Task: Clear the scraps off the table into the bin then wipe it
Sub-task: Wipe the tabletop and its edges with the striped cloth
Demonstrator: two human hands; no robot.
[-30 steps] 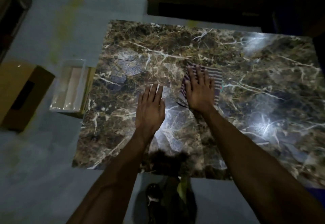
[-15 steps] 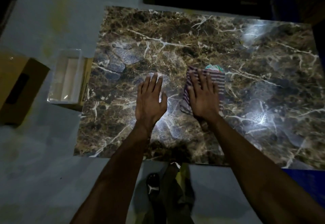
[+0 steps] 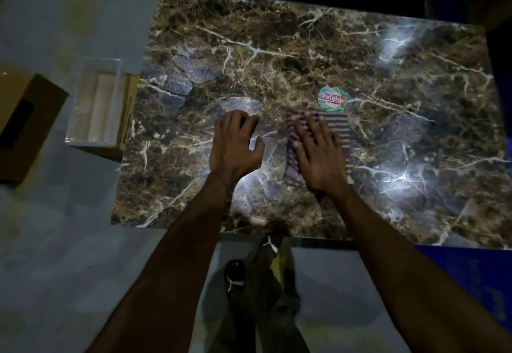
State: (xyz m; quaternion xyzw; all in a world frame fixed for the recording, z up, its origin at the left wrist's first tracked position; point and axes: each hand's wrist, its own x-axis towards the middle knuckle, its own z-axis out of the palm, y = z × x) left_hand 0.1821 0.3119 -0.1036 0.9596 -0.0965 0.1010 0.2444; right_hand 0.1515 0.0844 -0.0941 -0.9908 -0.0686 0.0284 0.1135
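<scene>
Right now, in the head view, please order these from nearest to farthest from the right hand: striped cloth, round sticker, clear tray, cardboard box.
1. striped cloth, under the right hand.
2. round sticker, just beyond the cloth.
3. clear tray, off the table's left edge.
4. cardboard box, far left.

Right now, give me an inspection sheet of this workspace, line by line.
Surface: marble-pattern table, glossy, with light glare; no scraps visible on it.
Job's things: striped cloth flat on the table; clear bin on the floor beside the table's left edge.
Clutter: round sticker on the table just beyond the cloth.
Hands: right hand pressed flat on the cloth; left hand on bare table with fingers bent, holding nothing.
Cables: nothing seen.
Surroundings: cardboard box on the floor at far left; dim room, dark furniture beyond the table.
</scene>
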